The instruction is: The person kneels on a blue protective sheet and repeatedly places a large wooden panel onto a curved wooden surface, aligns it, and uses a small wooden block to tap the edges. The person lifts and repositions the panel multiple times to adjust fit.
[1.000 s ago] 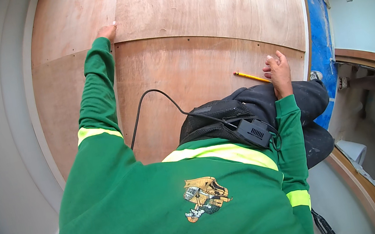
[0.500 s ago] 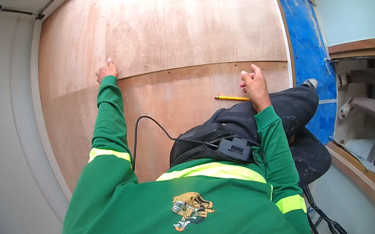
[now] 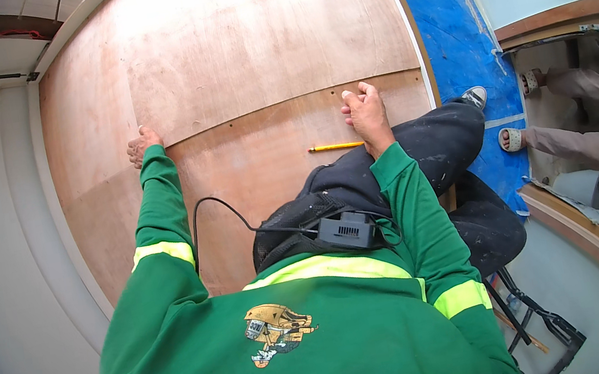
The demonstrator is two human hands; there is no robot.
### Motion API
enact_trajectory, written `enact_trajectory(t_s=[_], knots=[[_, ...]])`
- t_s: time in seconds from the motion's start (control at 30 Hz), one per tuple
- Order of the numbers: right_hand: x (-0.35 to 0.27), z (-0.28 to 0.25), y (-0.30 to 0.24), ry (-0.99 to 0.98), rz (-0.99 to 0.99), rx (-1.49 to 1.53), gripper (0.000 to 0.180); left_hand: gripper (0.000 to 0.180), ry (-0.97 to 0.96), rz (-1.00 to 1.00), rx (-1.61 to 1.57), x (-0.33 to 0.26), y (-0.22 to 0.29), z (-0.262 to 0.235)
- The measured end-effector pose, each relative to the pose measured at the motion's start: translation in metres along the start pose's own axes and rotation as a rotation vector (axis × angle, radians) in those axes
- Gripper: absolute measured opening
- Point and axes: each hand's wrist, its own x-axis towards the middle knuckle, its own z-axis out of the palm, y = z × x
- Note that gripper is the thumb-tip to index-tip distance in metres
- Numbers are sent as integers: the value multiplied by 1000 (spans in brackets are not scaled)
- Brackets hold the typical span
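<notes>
Two plywood sheets lie in front of me, an upper plywood sheet (image 3: pixel 254 45) overlapping a lower plywood sheet (image 3: pixel 255 155). My left hand (image 3: pixel 143 146) is at the left end of the upper sheet's near edge with its fingers curled onto it. My right hand (image 3: pixel 364 110) is at the same edge further right, fingers also curled down against it. A yellow pencil (image 3: pixel 336 147) lies loose on the lower sheet just below and left of my right hand. I wear a green top with yellow bands, and my dark-trousered legs (image 3: pixel 436 157) are folded over the lower sheet.
A blue sheet (image 3: pixel 447 30) covers the floor to the right. Another person's legs in sandals (image 3: pixel 538 110) reach in from the right, near a white bucket (image 3: pixel 582 189). A black folding frame (image 3: pixel 539 313) stands at the lower right. A black box with a cable (image 3: pixel 346 230) hangs at my chest.
Both hands stay at the upper sheet's edge while my view has shifted left and back. The fingers of my left hand have curled in more.
</notes>
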Motion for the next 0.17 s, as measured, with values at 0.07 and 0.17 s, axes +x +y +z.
enact_trajectory(t_s=[0.07,0.17], knots=[[9,-7,-2,22,-73,-67,73,87,85,-49,38,-18,3,1],[4,-17,6,-50,35,1,75,92,-149,-98,-20,-28,13,-10]])
